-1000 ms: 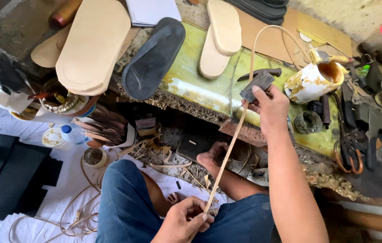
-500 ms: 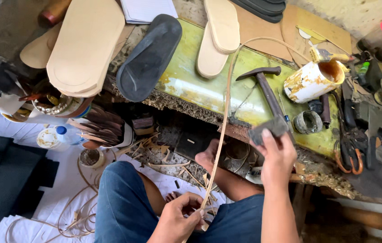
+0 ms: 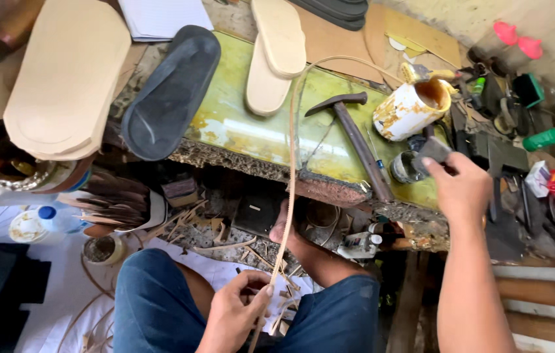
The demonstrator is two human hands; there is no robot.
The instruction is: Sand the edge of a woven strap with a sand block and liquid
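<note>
My left hand (image 3: 235, 312) pinches the near end of a long tan strap (image 3: 290, 170) that runs from my lap up over the green-topped workbench (image 3: 238, 127). My right hand (image 3: 460, 189) is raised at the bench's right end, shut on a small dark flat block (image 3: 434, 149), close to a small round tin (image 3: 405, 167) and a glue-stained white pot (image 3: 411, 111). A hammer (image 3: 356, 134) lies diagonally on the bench between the strap and the pot.
A black sole (image 3: 169, 91) and two tan insoles (image 3: 277, 52) lie on the bench. A stack of tan sole blanks (image 3: 61, 78) sits at left. Tools and bottles (image 3: 519, 131) crowd the right side. Scraps litter the floor by my bare foot (image 3: 284, 225).
My right hand has let go of the strap's middle and moved right with the dark block, toward the tin and pot. The left hand keeps its hold on the strap's end.
</note>
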